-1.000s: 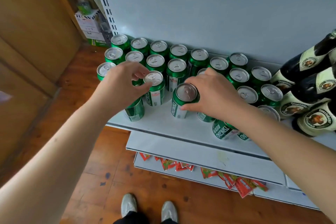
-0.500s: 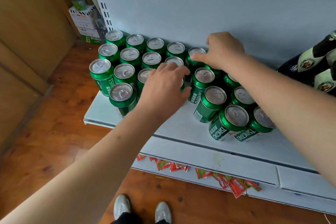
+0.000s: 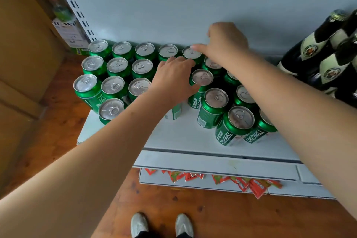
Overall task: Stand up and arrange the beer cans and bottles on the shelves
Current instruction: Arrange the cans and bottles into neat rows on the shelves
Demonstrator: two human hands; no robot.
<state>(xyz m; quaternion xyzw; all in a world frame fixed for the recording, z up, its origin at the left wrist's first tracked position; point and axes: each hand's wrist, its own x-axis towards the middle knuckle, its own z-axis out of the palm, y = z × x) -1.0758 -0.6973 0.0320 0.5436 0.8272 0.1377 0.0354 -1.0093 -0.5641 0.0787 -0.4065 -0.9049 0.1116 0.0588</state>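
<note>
The green aluminium beer cans point(image 3: 116, 87) stand in rows on the white metal shelf point(image 3: 173, 137), dark glass bottles point(image 3: 316, 52) to their right. The left hand point(image 3: 173, 81) grips a can hidden beneath it; the right hand point(image 3: 226, 42) rests fingertips on a back-row can top, its other fingers curled over something I cannot make out. Better to slide each can upright and snug against its neighbours, without knocking any.

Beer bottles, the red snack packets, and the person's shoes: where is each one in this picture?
beer bottles point(image 3: 309, 52): head view, on a bottle's round neck label.
red snack packets point(image 3: 257, 189): head view, on a packet on the lower shelf.
shoes point(image 3: 139, 225): head view, on the toe of the left shoe.
</note>
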